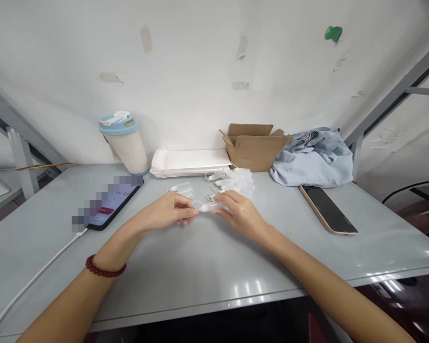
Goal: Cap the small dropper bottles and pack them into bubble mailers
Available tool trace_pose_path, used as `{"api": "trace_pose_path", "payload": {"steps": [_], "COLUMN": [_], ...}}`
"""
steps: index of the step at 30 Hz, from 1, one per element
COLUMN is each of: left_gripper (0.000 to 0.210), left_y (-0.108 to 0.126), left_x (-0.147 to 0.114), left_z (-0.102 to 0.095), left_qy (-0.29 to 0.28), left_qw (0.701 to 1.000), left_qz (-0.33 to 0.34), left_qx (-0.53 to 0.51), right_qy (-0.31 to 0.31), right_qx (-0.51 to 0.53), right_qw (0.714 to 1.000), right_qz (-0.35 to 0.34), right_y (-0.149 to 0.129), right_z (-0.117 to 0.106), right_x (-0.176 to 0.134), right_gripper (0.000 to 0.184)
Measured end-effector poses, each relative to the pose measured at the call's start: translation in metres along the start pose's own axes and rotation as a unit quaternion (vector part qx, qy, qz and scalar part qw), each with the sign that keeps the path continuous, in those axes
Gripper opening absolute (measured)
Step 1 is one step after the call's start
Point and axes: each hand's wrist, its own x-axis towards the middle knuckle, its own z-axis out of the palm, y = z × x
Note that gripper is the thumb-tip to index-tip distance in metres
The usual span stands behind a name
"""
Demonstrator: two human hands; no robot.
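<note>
My bracelet (105,267): one, dark red. My hands: two. Right hand (241,215), clamped on one translucent plastic tube (210,206), its rear hidden by my fingers, held between my hands over the table (186,276). Left hand (168,209), fingertips pinched at its narrow end, exact hold too small to see. Phones: two, black (116,202) (screen partly pixelated) and pale-edged (328,209). Loose tubes (238,178): overlapping, uncountable. White mailers (191,162): one stack, number unclear. Cardboard box (259,151): one, interior hidden. Lidded cup (127,150): one. Bundled cloth (314,162): one.

readable text: 06:59 | on: lit phone screen (111,205) | position: left side
</note>
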Motion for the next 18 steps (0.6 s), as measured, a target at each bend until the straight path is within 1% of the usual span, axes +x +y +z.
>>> {"api": "trace_pose_path", "payload": {"steps": [2,4,8,13,16,18], "left_gripper": [0.026,0.024,0.026,0.029,0.028,0.028], "left_y": [-0.003,-0.007,-0.012,-0.018,-0.023,-0.025], "left_x": [-0.002,-0.004,-0.008,-0.007,-0.005,-0.003], "left_z": [-0.010,-0.020,-0.035,-0.038,-0.036,-0.035], "left_qy": [-0.010,0.004,0.036,0.050,0.041,0.035], "left_qw": [0.999,0.997,0.992,0.984,0.980,0.979], "left_qz": [-0.016,-0.035,-0.061,-0.098,-0.118,-0.117], "left_qx": [0.036,0.064,0.105,0.139,0.154,0.162], "right_qy": [-0.023,-0.043,-0.080,-0.128,-0.136,-0.139], "right_qx": [-0.029,-0.056,-0.102,-0.132,-0.126,-0.124], "right_qw": [0.999,0.997,0.991,0.983,0.982,0.982], "right_qz": [0.008,0.019,0.025,0.025,0.024,0.022], "right_y": [0.003,0.006,0.009,0.007,0.005,0.004], "right_z": [0.001,0.002,0.002,0.001,0.002,0.004], "right_x": [0.001,0.001,0.000,-0.002,-0.002,-0.003], "right_gripper": [0.031,0.035,0.031,0.027,0.025,0.023]}}
